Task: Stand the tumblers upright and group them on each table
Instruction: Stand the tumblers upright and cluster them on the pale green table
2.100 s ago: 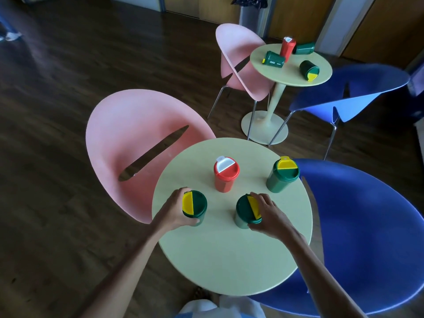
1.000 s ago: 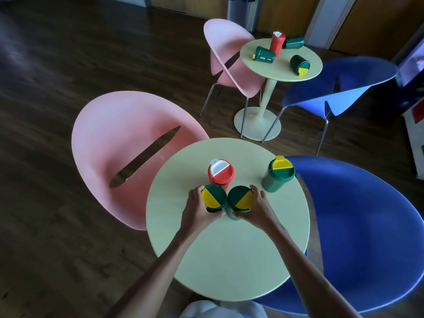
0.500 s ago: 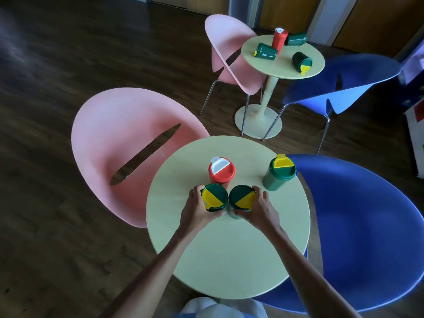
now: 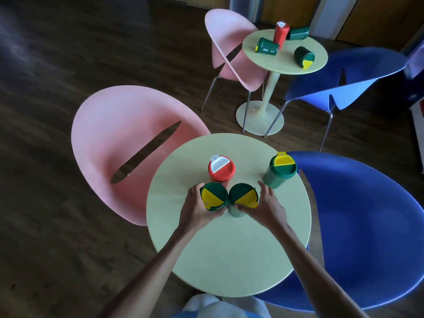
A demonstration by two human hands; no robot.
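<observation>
On the near round table [image 4: 229,253] two green tumblers stand upright side by side, right in front of a red tumbler [image 4: 221,169]. My left hand [image 4: 195,208] grips the left green tumbler [image 4: 214,196]. My right hand [image 4: 267,205] holds the right green tumbler [image 4: 242,198]. A third green tumbler [image 4: 280,169] stands upright, apart at the table's right edge. On the far table [image 4: 286,63] a red tumbler [image 4: 281,33] stands upright and three green tumblers lie on their sides: one [image 4: 267,47] at the left, one [image 4: 297,33] at the back, one [image 4: 304,56] at the right.
A pink chair [image 4: 119,138] is left of the near table and a blue chair [image 4: 367,221] is to its right. Another pink chair [image 4: 229,47] and blue chair [image 4: 344,81] flank the far table. The floor is dark wood.
Both hands slid their green tumblers inward from the table's front until they met in front of the red one. In the last half second they have barely moved.
</observation>
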